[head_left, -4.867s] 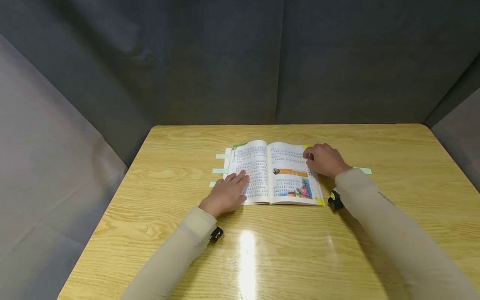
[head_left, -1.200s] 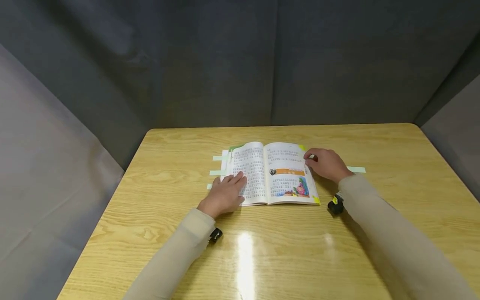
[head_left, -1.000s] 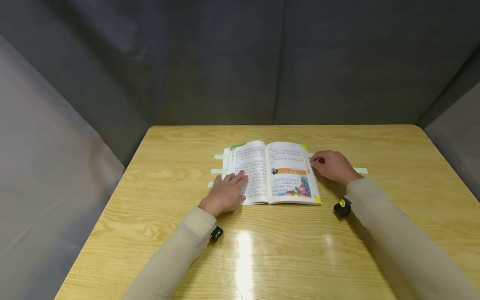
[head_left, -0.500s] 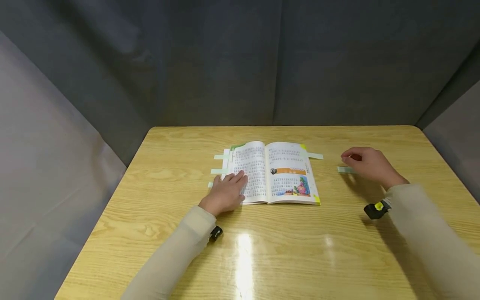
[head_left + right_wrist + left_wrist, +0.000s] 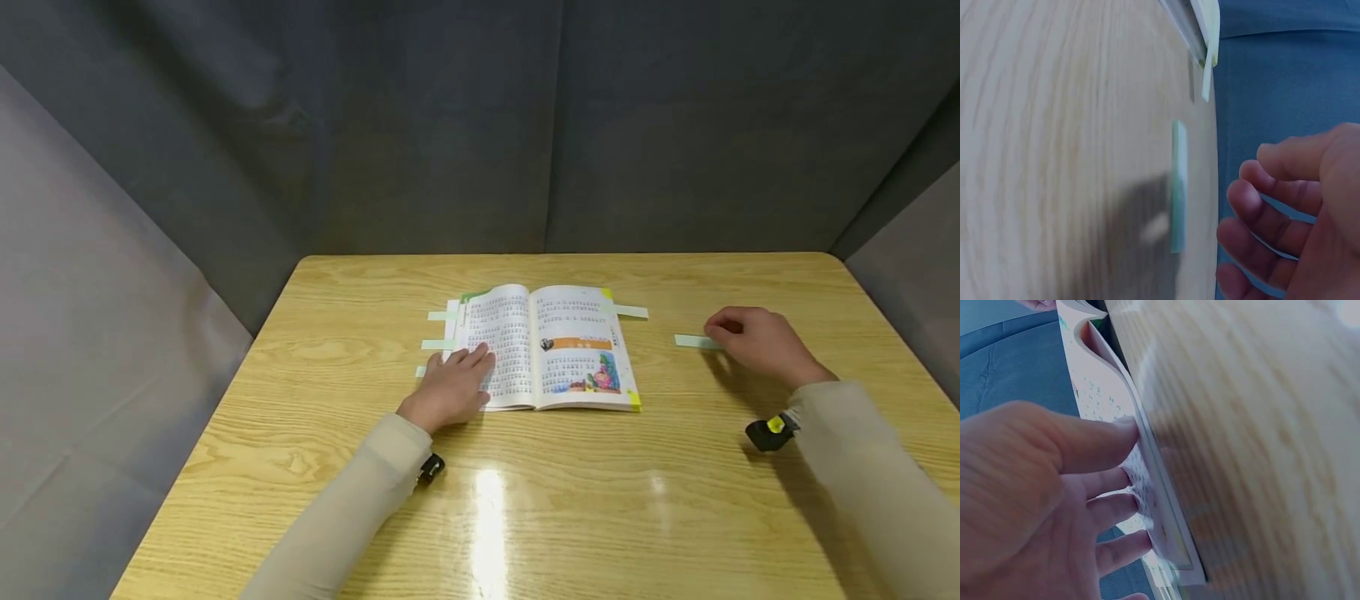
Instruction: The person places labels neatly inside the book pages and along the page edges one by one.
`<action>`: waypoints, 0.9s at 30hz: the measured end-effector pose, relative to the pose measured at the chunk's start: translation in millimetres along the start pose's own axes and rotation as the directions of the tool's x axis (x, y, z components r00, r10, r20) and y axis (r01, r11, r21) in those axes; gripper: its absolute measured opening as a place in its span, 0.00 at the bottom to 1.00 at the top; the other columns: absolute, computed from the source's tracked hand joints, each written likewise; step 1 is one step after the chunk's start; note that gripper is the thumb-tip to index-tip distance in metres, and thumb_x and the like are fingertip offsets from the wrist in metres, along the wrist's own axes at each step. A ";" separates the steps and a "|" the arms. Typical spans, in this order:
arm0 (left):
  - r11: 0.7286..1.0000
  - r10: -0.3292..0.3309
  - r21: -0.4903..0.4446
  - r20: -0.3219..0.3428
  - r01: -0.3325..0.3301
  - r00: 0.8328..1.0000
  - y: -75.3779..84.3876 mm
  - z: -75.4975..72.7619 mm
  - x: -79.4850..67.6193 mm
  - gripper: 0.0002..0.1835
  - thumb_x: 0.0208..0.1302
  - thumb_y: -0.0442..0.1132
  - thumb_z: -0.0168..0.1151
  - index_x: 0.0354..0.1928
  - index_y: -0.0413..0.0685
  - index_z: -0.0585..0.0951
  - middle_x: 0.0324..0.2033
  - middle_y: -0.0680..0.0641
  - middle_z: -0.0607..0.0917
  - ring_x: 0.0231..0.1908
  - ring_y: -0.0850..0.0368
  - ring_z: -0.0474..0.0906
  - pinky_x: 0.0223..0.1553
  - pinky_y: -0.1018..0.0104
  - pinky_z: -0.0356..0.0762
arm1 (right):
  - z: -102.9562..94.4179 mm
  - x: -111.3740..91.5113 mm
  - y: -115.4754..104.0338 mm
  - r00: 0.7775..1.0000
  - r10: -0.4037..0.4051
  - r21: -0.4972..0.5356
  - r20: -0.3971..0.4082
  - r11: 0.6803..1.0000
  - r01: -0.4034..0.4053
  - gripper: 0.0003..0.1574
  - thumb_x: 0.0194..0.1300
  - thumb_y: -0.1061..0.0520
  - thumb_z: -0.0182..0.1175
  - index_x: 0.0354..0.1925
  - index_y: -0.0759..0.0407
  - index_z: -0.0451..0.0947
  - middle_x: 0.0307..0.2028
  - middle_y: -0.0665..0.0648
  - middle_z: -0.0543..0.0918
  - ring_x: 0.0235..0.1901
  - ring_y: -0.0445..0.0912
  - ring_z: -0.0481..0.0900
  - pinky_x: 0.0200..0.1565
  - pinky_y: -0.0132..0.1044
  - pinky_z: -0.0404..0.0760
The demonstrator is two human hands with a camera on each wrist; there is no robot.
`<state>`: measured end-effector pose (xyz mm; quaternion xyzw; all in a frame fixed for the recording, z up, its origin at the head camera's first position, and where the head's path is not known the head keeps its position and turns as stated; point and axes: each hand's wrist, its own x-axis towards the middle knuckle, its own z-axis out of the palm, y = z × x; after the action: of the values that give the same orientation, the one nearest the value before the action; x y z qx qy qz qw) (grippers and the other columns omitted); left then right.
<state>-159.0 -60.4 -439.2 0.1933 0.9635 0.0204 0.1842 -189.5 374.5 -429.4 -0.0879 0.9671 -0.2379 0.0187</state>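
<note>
An open book (image 5: 573, 321) lies on the table, with printed text on both pages and a coloured picture at the lower right. My left hand (image 5: 452, 390) rests on the left page, fingers spread; the left wrist view shows the thumb (image 5: 1100, 445) on the page near its lower edge. To the book's right lies a pale green pad of sticky notes (image 5: 1179, 187), a narrow strip. Just above its right end hovers my right hand (image 5: 765, 343), fingers loosely bent and apart from the pad, holding nothing. One pale green sticky note (image 5: 632, 312) sticks out from the right page.
Several similar sticky notes (image 5: 437, 344) stick out beyond the book's left edge. The wooden table (image 5: 600, 500) ends at a dark curtain (image 5: 435, 125) behind. A black camera (image 5: 770, 433) is strapped to the right wrist.
My right hand has let go of the sticky note, leaving it jutting from the right page, and has moved right, then slightly down over the pad. The left hand has stayed put.
</note>
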 end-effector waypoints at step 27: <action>1.000 -0.008 0.002 -0.002 0.008 1.000 2.4 1.1 -1.4 0.35 0.77 0.51 0.47 0.80 0.58 0.49 0.80 0.53 0.46 0.79 0.48 0.46 0.77 0.39 0.45 | 10.0 20.9 21.4 0.996 0.062 -0.157 0.071 0.986 -0.050 0.13 0.69 0.54 0.53 0.39 0.60 0.81 0.35 0.61 0.85 0.30 0.51 0.77 0.33 0.46 0.76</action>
<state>-156.6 -58.7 -439.5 0.1897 0.9644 0.0188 0.1831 -212.7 384.9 -448.0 -0.0709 0.9834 -0.1580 0.0549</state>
